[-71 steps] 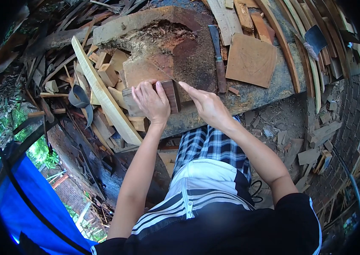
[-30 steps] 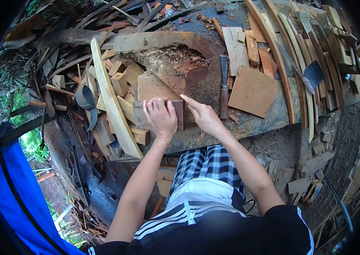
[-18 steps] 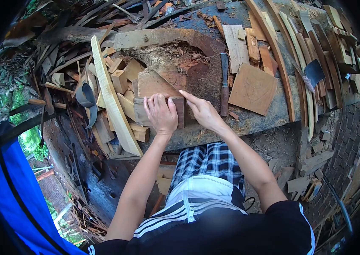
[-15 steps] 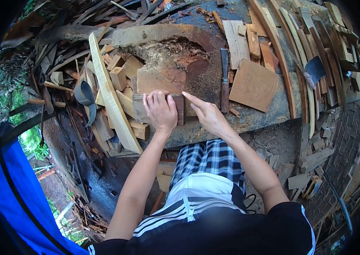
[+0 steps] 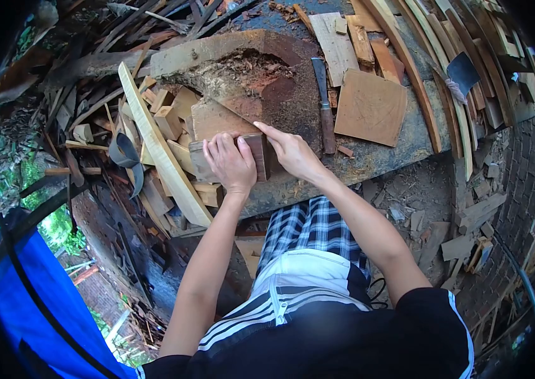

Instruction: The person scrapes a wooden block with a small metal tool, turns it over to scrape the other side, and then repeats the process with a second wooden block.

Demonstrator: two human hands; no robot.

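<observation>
My left hand is wrapped over a wooden block, fingers curled across its far edge. The block has a greyish side and a dark brown end. To its right, my right hand is closed, index finger stretched forward. From that fingertip a thin, straight, dark tool runs up and left across a pale board; its handle is hidden in my palm. Right of my right hand lies a chisel with a wooden handle, beside a square wooden board.
A hollowed slab of wood lies beyond my hands. At left, a long pale curved plank leans by several small offcuts and a curled dark strip. Long wooden strips and a dark blade lie at right.
The whole view has shifted slightly, with the bench things a little higher and further left. Both hands keep their grips, and the thin tool still extends from my right hand over the pale board.
</observation>
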